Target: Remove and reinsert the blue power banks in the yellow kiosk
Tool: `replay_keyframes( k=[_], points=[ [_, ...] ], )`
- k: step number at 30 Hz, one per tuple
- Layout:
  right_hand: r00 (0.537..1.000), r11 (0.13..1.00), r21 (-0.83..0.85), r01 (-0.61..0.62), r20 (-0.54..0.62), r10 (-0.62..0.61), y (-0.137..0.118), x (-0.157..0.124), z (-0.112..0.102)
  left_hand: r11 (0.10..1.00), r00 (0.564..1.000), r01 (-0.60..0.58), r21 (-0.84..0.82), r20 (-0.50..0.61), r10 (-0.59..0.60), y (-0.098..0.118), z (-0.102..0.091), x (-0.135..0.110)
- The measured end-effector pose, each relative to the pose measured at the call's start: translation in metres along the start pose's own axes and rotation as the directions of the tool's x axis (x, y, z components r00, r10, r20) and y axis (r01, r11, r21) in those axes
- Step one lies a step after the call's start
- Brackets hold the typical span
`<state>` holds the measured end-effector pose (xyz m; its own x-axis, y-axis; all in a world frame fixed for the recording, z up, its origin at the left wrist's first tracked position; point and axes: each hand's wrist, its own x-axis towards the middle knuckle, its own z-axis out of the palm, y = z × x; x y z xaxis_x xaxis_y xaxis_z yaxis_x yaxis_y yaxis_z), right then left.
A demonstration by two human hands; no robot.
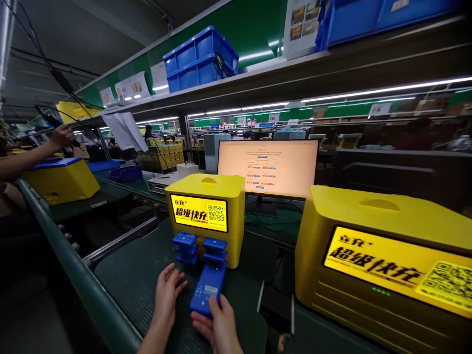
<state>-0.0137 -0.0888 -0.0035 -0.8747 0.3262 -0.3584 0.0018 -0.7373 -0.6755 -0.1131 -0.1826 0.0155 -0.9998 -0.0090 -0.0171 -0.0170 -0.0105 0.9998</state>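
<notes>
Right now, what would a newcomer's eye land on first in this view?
Probably the big yellow charging station at near right, with its lit front panel, and a second yellow station at centre, blue power banks sticking out of its slots. Just below, the right hand grips a blue power bank at that station while the left hand rests open beside it. Behind glows a monitor.
</notes>
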Motion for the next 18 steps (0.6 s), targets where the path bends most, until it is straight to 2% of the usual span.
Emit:
replay_keyframes(
  k=[2, 3, 5, 7, 9, 11, 13, 14, 15, 16, 17, 18],
  points=[
    [0.994, 0.996, 0.061, 0.062, -0.092, -0.056, -0.005, 0.016, 0.013, 0.961, 0.978, -0.209, 0.178, 0.031, 0.207, -0.001, 0.003, -0.007],
    [0.990, 0.993, 0.078, 0.093, -0.116, -0.084, -0.011, 0.021, 0.014, 0.910, 0.946, -0.325, 0.257, 0.102, 0.309, 0.000, 0.009, -0.011],
    [0.981, 0.984, 0.084, 0.155, -0.131, -0.144, -0.029, 0.026, 0.006, 0.764, 0.835, -0.542, 0.350, 0.322, 0.445, 0.001, 0.025, -0.017],
    [0.974, 0.980, 0.048, 0.192, -0.130, -0.185, -0.047, 0.018, -0.018, 0.615, 0.704, -0.696, 0.371, 0.524, 0.480, 0.004, 0.042, -0.020],
    [0.970, 0.977, -0.013, 0.212, -0.116, -0.212, -0.065, -0.003, -0.060, 0.503, 0.612, -0.779, 0.375, 0.629, 0.480, 0.009, 0.052, -0.018],
    [0.955, 0.955, -0.128, 0.266, -0.102, -0.280, -0.086, -0.035, -0.116, 0.437, 0.559, -0.821, 0.367, 0.667, 0.491, 0.013, 0.054, -0.011],
    [0.910, 0.866, -0.350, 0.357, -0.078, -0.407, -0.109, -0.072, -0.180, 0.349, 0.497, -0.867, 0.356, 0.667, 0.555, 0.019, 0.053, -0.001],
    [0.876, 0.816, -0.436, 0.379, -0.116, -0.469, -0.121, -0.091, -0.212, 0.300, 0.471, -0.882, 0.364, 0.653, 0.592, 0.023, 0.054, 0.002],
    [0.835, 0.775, -0.504, 0.381, -0.171, -0.522, -0.133, -0.108, -0.241, 0.261, 0.465, -0.882, 0.392, 0.636, 0.617, 0.028, 0.059, 0.004],
    [0.767, 0.743, -0.547, 0.386, -0.257, -0.588, -0.144, -0.122, -0.267, 0.246, 0.478, -0.871, 0.424, 0.618, 0.624, 0.035, 0.066, 0.003],
    [0.684, 0.719, -0.574, 0.391, -0.341, -0.645, -0.154, -0.134, -0.288, 0.271, 0.512, -0.852, 0.448, 0.603, 0.612, 0.043, 0.079, -0.002],
    [0.596, 0.700, -0.590, 0.402, -0.411, -0.690, -0.162, -0.142, -0.304, 0.339, 0.557, -0.829, 0.445, 0.597, 0.577, 0.053, 0.095, -0.011]
  ],
)
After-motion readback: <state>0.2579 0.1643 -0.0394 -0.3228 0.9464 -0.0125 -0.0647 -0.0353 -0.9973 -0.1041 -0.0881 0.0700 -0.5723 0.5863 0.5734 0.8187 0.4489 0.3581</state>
